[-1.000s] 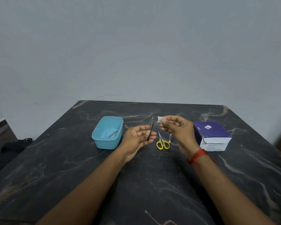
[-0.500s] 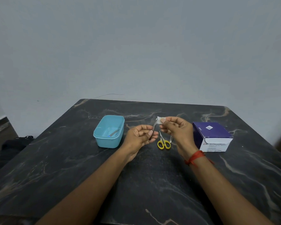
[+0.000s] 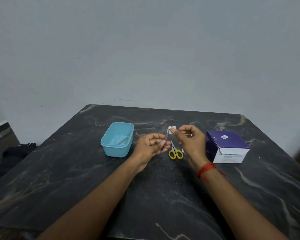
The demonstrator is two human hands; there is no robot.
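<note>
My left hand (image 3: 150, 146) pinches the lower end of a slim grey metal tool (image 3: 167, 137) that points up and a little right above the table. My right hand (image 3: 191, 141) pinches a small white wipe (image 3: 172, 129) against the tool's upper tip. Both hands hover over the middle of the dark marble table (image 3: 154, 196). Under them lie small scissors with yellow handles (image 3: 175, 152), their blades pointing away from me.
A light blue plastic tub (image 3: 117, 139) stands left of my hands with a thin metal tool lying inside. A purple and white box of swabs (image 3: 227, 147) sits to the right. A dark bag (image 3: 16, 153) lies on the floor at far left.
The tool in my left hand has tilted so its tip leans right into the wipe. Both hands stay in about the same place over the scissors.
</note>
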